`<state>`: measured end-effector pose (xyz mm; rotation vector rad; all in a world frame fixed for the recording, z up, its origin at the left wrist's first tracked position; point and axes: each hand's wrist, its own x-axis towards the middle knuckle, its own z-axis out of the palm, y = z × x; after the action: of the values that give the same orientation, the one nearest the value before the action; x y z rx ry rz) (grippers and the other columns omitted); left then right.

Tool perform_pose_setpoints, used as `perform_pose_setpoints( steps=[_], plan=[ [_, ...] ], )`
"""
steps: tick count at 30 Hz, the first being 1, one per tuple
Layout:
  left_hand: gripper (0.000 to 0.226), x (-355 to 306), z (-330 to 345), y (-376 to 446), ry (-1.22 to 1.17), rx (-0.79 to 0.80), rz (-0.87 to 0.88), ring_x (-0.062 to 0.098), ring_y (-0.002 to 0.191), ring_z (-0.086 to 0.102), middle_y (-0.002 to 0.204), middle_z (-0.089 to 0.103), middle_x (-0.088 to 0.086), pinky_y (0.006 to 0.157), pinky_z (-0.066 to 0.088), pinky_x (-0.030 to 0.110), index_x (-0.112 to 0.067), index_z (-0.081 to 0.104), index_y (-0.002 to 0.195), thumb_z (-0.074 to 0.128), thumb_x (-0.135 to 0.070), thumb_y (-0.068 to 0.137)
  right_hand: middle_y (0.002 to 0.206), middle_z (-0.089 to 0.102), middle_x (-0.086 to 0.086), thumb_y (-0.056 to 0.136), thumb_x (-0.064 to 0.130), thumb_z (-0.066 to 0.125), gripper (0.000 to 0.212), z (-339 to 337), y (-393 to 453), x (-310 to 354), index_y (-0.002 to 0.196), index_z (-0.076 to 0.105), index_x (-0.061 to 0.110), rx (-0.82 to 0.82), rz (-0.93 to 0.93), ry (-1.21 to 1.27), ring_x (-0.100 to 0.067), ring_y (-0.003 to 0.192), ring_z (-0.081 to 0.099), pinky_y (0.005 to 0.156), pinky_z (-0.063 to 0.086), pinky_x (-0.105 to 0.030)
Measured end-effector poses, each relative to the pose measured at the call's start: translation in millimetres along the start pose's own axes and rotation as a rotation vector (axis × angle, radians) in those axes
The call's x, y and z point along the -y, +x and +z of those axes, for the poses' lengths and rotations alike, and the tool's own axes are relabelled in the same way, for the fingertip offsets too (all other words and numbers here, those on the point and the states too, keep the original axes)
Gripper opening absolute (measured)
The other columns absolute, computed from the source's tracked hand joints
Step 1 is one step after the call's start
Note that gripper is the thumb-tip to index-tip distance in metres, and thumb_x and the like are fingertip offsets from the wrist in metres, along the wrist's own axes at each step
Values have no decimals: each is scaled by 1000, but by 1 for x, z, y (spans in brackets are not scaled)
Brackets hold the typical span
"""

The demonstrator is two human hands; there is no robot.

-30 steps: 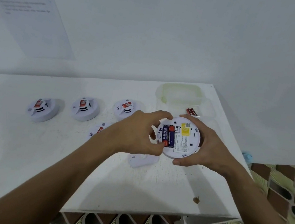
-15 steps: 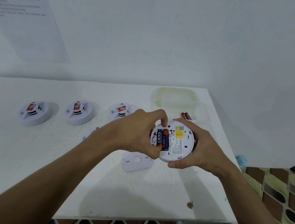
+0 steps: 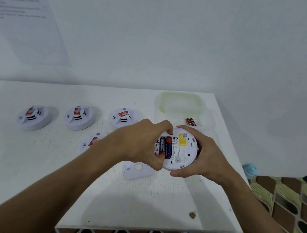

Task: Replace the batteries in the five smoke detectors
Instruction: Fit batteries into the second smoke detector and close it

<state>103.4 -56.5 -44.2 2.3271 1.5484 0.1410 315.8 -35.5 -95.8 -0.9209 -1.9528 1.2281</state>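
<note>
**Open detector held above the table's right half**

We see the right hand [image 3: 204,159] cupping a smoke detector [image 3: 181,150] from the right and below, back side up, fingers curled round its rim. The left hand [image 3: 139,144] curls onto the battery bay, thumb and fingertips pinching at the batteries [image 3: 165,147], two blue-and-red cells lying side by side. The detector sits in the air above the white table [image 3: 136,203], right of centre.

Just below the hands a loose cover plate [image 3: 137,170] lies flat. Four detectors rest face up: three in a row [image 3: 78,117] toward the wall, one [image 3: 91,143] partly hidden by the left forearm. A clear container [image 3: 180,104] sits at the far right corner, spare batteries [image 3: 191,121] inside.

The near table edge runs well below the hands, bare surface between. The right edge lies near the right wrist.
</note>
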Motion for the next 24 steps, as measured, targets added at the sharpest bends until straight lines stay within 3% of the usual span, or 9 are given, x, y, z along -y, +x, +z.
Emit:
perform_pose_setpoints(
  steps=[3, 7, 12, 15, 19, 21, 24],
  plan=[
    [70, -1, 2, -4, 18, -29, 46, 14, 73, 64, 100, 65, -5, 59, 58, 30, -29, 29, 138, 67, -39, 79, 113, 68, 10, 49, 3, 96, 89, -2, 1, -1, 127, 57, 24, 18, 6, 13, -13, 108, 64, 84, 54, -20],
    [76, 7, 5, -9, -2, -73, 73, 14, 86, 65, 111, 68, -3, 70, 60, 37, -32, 20, 147, 60, -41, 83, 116, 67, 11, 49, 5, 95, 88, -1, 3, -2, 126, 58, 25, 2, -3, 27, -13, 110, 63, 86, 54, -19],
    [68, 14, 13, -9, -119, -126, 126, 14, 94, 65, 122, 66, -4, 77, 59, 34, -27, 34, 146, 46, -49, 83, 114, 68, 5, 50, 3, 96, 87, -3, 6, -2, 126, 60, 22, 1, -2, 31, -18, 107, 65, 86, 57, -25],
    [75, 14, 14, -3, -225, -134, 106, 9, 98, 66, 122, 66, -7, 80, 59, 29, -31, 34, 144, 60, -61, 81, 112, 67, 9, 51, -4, 94, 85, -9, 4, -4, 122, 60, 27, -16, 3, 36, -9, 106, 64, 81, 56, -19],
    [72, 9, 16, 12, -394, -157, -9, 0, 88, 66, 122, 66, -8, 78, 56, 15, -35, 42, 140, 72, -53, 77, 118, 64, 9, 50, 11, 95, 84, -21, 5, -8, 120, 60, 41, -66, -2, 18, -10, 111, 61, 81, 55, -18],
    [67, 0, 17, 19, -369, -199, -43, -3, 81, 64, 117, 65, -12, 71, 52, 9, -34, 47, 137, 72, -52, 78, 120, 65, 6, 50, 13, 95, 86, -29, 5, -14, 126, 59, 35, -96, 2, 21, -16, 112, 62, 84, 58, -25],
    [44, -14, 16, 31, -302, -380, -63, 2, 75, 66, 100, 68, -11, 68, 52, 15, -23, 64, 120, 71, -46, 83, 122, 65, 2, 52, 8, 97, 91, -44, 3, -24, 132, 57, 19, -150, 10, 21, -21, 114, 62, 87, 58, -30]
  ],
)
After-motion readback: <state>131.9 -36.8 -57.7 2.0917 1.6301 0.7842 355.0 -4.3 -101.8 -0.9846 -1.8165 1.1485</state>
